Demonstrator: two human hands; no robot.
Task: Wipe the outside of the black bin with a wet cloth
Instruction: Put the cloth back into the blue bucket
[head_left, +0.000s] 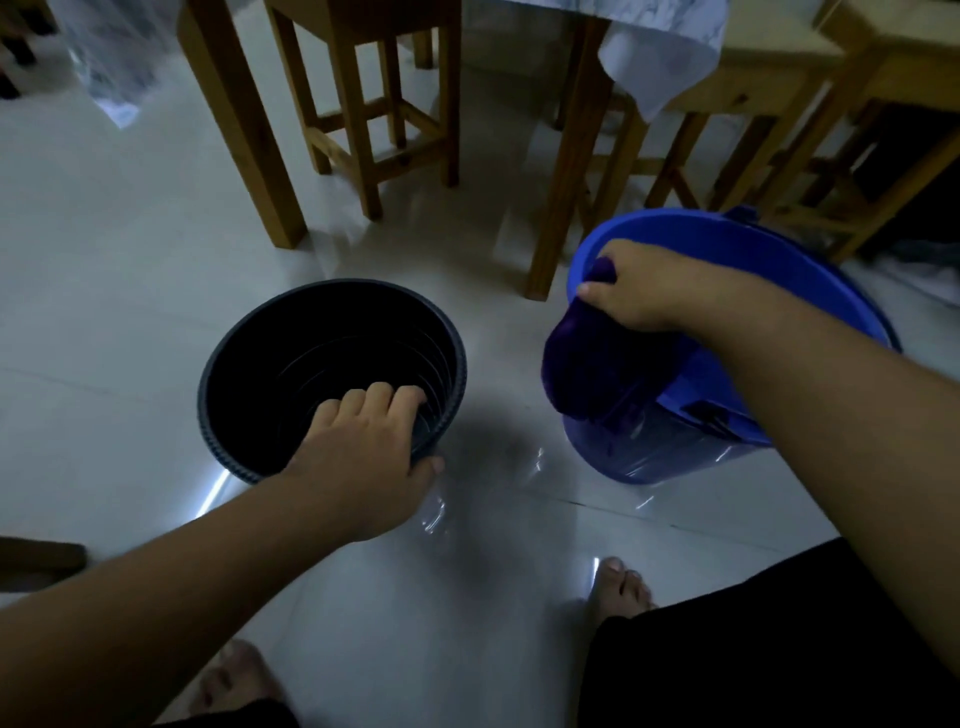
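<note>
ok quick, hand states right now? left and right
Left hand: closed on the near rim of the black bin, fingers inside, thumb outside.
Right hand: closed, holding the purple cloth over the blue bucket.

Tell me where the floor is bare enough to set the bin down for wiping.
Bare tile lies left of the black bin, and between it and the blue bucket. Behind both it is crowded with table legs and a wooden stool; feet occupy the near floor.

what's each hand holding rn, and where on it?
Left hand grips the black bin by its near rim, fingers inside, thumb outside. Right hand holds the purple cloth bunched at its top, over the blue bucket rim.
</note>
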